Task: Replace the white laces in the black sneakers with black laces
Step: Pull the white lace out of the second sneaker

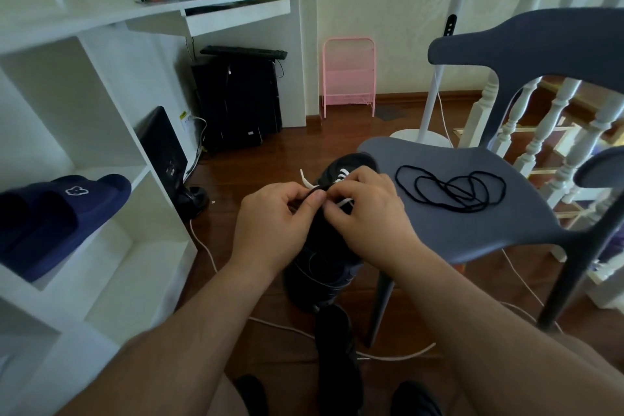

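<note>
- The black sneaker (pixel 324 246) sits directly under both hands, toe pointing away, beside the front-left corner of the grey chair (pixel 472 223) on the wooden floor.
- The left hand (pixel 270 230) has thumb and forefinger curled together at the top of the tongue area, pinching what looks like the sneaker's upper edge or a bit of lace; which one is too small to tell.
- The right hand (pixel 368 213), just right of the left and nearly touching it, has its fingers curled in a pinch on the white lace (pixel 344 203), whose loose end pokes out just beyond the knuckles.
- Judging by the white rows showing past the fingertips, the unlacing has only reached the top eyelets.
- To do this well: hold the upper steady with the left hand, draw the lace out one eyelet at a time with the right, and pull straight along the eyelet rather than sideways so the tip does not snag.
- The black laces (pixel 450 192) lie in loose coils on the chair seat, right of the right hand, within easy reach for threading.
- Keep the freed white lace away from those coils, or they may tangle.
</note>
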The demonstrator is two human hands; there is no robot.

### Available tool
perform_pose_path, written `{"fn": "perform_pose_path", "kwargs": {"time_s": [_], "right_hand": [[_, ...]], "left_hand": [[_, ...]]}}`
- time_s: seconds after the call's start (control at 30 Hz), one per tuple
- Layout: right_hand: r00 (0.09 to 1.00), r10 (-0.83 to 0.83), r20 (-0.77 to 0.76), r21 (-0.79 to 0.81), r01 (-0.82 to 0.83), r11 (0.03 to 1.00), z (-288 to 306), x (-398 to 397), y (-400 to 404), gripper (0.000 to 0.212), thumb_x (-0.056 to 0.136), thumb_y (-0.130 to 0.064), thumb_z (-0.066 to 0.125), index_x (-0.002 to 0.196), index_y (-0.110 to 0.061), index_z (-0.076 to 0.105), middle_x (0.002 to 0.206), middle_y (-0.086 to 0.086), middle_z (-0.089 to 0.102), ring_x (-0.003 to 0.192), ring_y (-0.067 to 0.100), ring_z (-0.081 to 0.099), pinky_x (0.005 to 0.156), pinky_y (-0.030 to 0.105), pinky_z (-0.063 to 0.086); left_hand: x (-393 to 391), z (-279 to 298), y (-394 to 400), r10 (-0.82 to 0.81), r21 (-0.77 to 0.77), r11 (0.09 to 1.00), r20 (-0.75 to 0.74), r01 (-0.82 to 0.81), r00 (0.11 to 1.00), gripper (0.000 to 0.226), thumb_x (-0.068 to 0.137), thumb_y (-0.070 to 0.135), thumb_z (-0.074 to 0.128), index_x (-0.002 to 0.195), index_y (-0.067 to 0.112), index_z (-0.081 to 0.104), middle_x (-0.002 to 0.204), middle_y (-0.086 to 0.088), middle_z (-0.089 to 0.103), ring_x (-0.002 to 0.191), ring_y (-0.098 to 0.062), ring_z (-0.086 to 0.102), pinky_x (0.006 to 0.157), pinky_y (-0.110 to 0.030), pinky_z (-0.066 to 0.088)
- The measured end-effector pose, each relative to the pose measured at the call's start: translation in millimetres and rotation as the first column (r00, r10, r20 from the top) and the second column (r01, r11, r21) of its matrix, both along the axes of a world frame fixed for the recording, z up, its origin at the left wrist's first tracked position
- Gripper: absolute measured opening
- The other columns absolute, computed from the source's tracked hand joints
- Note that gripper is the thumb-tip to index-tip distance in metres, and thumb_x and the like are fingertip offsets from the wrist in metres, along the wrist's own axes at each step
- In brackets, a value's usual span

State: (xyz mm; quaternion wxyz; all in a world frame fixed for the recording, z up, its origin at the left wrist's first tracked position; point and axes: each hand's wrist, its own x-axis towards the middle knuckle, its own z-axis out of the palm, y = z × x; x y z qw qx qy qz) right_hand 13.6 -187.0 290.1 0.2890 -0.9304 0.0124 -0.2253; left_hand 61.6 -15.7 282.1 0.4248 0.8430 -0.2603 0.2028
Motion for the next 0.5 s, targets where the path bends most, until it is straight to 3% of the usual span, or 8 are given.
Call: {"fn": "perform_pose_path", "kwargs": {"time_s": [0.1,0.17,0.27,0.4,0.5], "right_hand": [[0.997,-0.058,-0.05,0.102,0.063,0.993,5,4,-10,0.018,0.089,-0.047,0.059,0.073,-0.039,0.06,0.096,-0.012,0.052,0.099,0.02,0.052,0.085,0.045,0.051],[0.981,-0.162,-0.111,0.156,0.178,0.972,9,7,-23,0.019,0.089,-0.038,0.063,0.071,-0.033,0.062,0.094,-0.009,0.053,0.095,0.02,0.055,0.079,0.042,0.051],[0.963,-0.204,-0.177,0.234,0.242,0.942,10,7,-34,0.02,0.085,-0.031,0.063,0.069,-0.018,0.066,0.076,0.004,0.061,0.071,0.014,0.058,0.063,0.032,0.049],[0.995,-0.094,-0.044,0.145,0.1,0.984,16,0,-26,0.023,0.083,-0.029,0.064,0.063,-0.019,0.058,0.082,-0.003,0.056,0.076,0.01,0.053,0.064,0.03,0.046],[0.996,-0.086,0.022,0.169,0.081,0.982,18,-4,-35,0.026,0.075,-0.033,0.057,0.058,-0.014,0.049,0.067,-0.005,0.051,0.06,0.009,0.046,0.057,0.029,0.039]], "left_hand": [[2,0,0,0.009,0.019,1.0,0.025,-0.01,1.0,0.031,0.097,0.055,0.062,0.09,0.032,0.081,0.075,0.02,0.068,0.08,-0.003,0.066,0.061,-0.023,0.05],[5,0,1,0.027,0.001,1.0,0.023,-0.027,0.999,0.031,0.096,0.056,0.063,0.088,0.031,0.08,0.074,0.021,0.068,0.079,-0.003,0.066,0.061,-0.024,0.051],[5,-1,-1,0.042,0.02,0.999,0.035,-0.043,0.998,0.033,0.094,0.059,0.062,0.086,0.032,0.08,0.074,0.021,0.067,0.077,-0.002,0.065,0.06,-0.022,0.05],[11,-3,1,0.092,0.001,0.996,-0.03,-0.092,0.995,0.032,0.095,0.059,0.063,0.079,0.034,0.075,0.072,0.02,0.068,0.074,0.0,0.065,0.056,-0.016,0.045],[21,0,11,0.163,-0.063,0.983,-0.118,-0.172,0.979,0.029,0.096,0.058,0.065,0.076,0.038,0.072,0.081,0.03,0.068,0.077,0.005,0.065,0.059,-0.015,0.042]]}}
